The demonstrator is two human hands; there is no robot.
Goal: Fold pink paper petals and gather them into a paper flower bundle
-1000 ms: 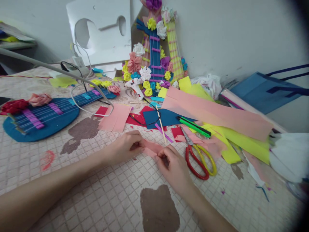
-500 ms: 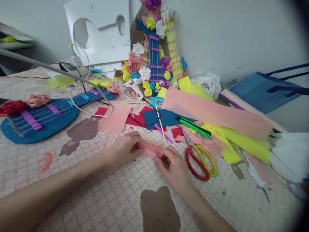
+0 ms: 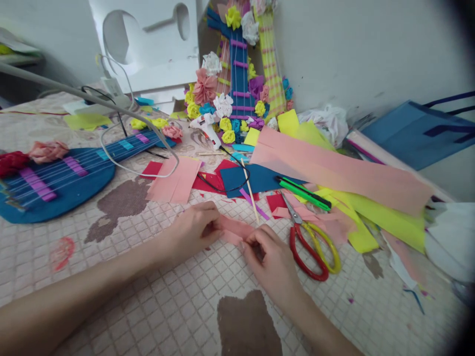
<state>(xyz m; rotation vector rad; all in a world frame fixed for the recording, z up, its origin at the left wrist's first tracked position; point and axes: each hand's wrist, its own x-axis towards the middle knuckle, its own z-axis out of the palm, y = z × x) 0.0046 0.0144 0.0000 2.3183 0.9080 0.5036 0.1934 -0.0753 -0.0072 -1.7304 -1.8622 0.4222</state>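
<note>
Legible text, brands, numbers: none. Dark marks on the white, pistol-shaped plastic glue gun (image 3: pixel 208 130), far in the scene, are too small to read.

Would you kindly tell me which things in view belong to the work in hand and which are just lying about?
Belonging to the work:
- pink paper, held by the left hand and right hand
- pink sheets, probably, being similar in colour

Seemingly just lying about:
- scissors
- green cutter
- glue gun
- blue bag

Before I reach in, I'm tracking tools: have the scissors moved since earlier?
No; the scissors show no shift in any direction against the brown patch.
</note>
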